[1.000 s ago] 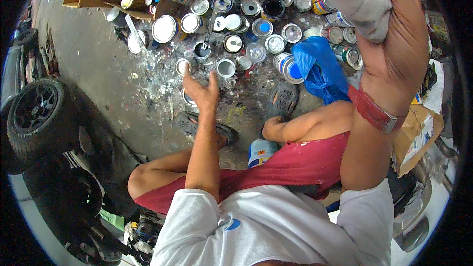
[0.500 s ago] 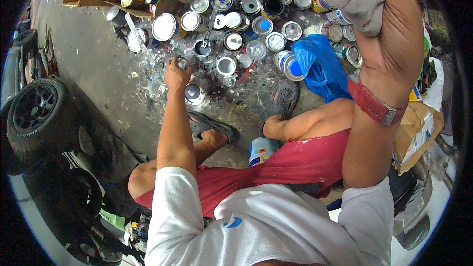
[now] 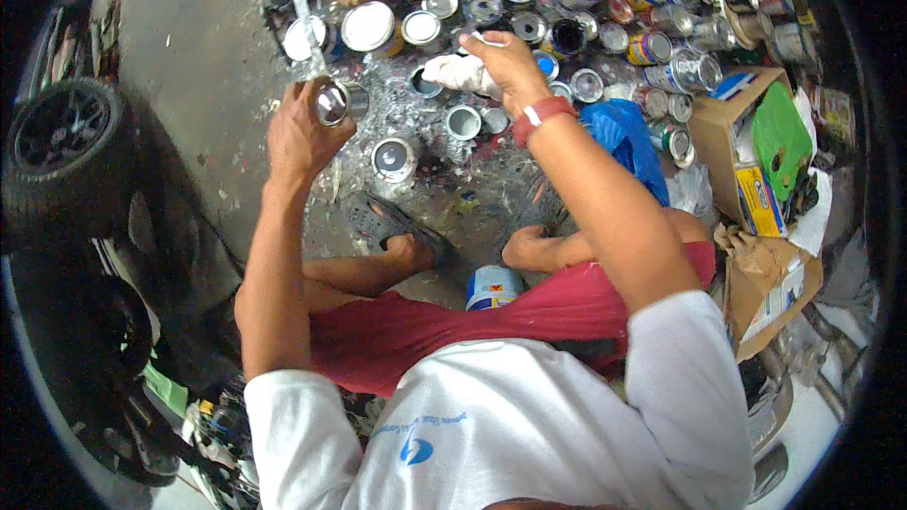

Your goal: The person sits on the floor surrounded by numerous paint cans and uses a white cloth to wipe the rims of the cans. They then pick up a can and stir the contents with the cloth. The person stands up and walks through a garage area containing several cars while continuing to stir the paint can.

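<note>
Both hands busy: left hand (image 3: pixel 300 137) grips a tin (image 3: pixel 333 102) upper left, right hand (image 3: pixel 505 61) pinches a rag (image 3: pixel 460 72); best keep the tin level while wiping

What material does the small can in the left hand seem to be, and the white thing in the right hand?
The small can in the left hand looks like bare shiny metal, since its rim glints. The white thing under the right hand looks like soft cloth, crumpled and matte.

L hand (image 3: pixel 300 137) grips small open tin (image 3: pixel 333 101) w/ stir stick (image 3: pixel 304 17). R hand (image 3: pixel 508 61) holds white rag (image 3: pixel 461 73) above paint-splattered floor (image 3: pixel 453 194), many paint cans (image 3: pixel 370 28) beyond; blue bag (image 3: pixel 625 137) nearby.
</note>
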Tool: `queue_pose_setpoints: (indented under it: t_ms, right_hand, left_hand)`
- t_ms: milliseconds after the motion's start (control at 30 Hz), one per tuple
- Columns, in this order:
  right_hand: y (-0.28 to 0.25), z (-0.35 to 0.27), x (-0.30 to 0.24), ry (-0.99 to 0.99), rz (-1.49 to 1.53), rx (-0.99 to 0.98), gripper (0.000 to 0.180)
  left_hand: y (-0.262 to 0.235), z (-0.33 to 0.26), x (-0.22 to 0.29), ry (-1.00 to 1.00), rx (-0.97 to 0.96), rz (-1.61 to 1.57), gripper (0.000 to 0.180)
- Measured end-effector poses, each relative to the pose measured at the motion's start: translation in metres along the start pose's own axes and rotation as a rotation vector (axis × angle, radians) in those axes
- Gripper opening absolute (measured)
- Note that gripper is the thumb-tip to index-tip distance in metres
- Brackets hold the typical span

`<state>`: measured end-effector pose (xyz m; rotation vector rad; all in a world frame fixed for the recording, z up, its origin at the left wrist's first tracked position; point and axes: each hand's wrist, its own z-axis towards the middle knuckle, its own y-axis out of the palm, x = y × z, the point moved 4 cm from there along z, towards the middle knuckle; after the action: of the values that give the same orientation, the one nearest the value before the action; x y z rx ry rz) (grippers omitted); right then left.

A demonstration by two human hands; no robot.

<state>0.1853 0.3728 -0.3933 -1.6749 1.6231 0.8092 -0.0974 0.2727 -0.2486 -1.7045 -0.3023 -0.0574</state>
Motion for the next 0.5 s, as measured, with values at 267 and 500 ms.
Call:
queue_pose_setpoints:
  t_ms: [267,500]
  right_hand:
    - [0.047,0.094,0.09,-0.18,-0.311,0.206,0.058]
    - [0.057,-0.022,0.003,-0.69,-0.818,0.055,0.051]
  left_hand:
    - [-0.097,-0.05,0.004,0.038,0.144,-0.131,0.058]
    - [-0.068,-0.046,-0.028,0.028,0.212,-0.111,0.061]
